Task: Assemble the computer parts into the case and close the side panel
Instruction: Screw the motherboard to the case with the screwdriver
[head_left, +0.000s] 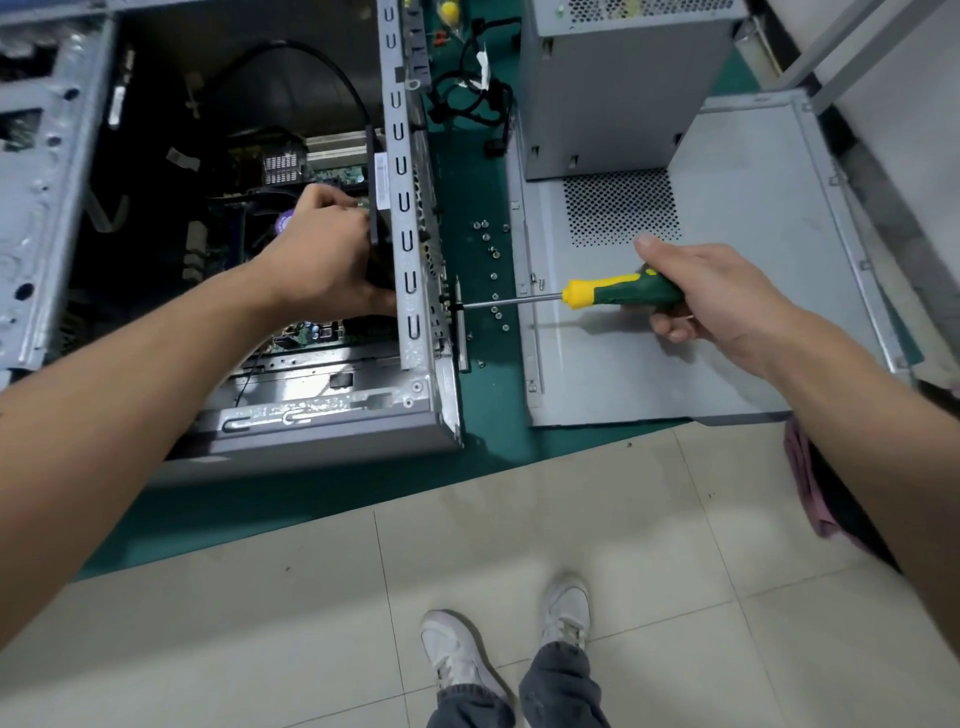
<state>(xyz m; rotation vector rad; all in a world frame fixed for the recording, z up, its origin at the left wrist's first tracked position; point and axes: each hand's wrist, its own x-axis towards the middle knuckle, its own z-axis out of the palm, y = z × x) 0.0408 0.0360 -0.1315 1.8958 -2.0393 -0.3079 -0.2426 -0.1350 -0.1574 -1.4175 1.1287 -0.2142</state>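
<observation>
We see an open computer case (415, 332) of bare grey sheet metal lying on a green mat (483, 395), with a row of U-shaped slots stamped along its upper edge. Inside the case there is a green motherboard (311, 332), a black round fan with a purple label (284, 222) and one thick black cable (332, 67) that curves in an arch over the dark interior. The left hand (322, 260) reaches into the case, and its fingers are curled around a flat black part (378, 228) that stands against the inner wall. The right hand (711, 296) grasps the green and yellow handle of a screwdriver (618, 293); its thin steel shaft lies level and the tip touches the outer back wall of the case. Between the case and the side panel (753, 260), small shiny screws (493, 275) are scattered on the mat; we count about a dozen, but they are too small for an exact number. The side panel is a flat grey metal sheet with one rectangular field of small round holes, and it lies on the mat to the right. One grey metal box, a power supply (618, 88), stands on the far end of the panel, with a bundle of black wires (472, 98) beside it. Below, on pale floor tiles, two white shoes (504, 644) are visible.
</observation>
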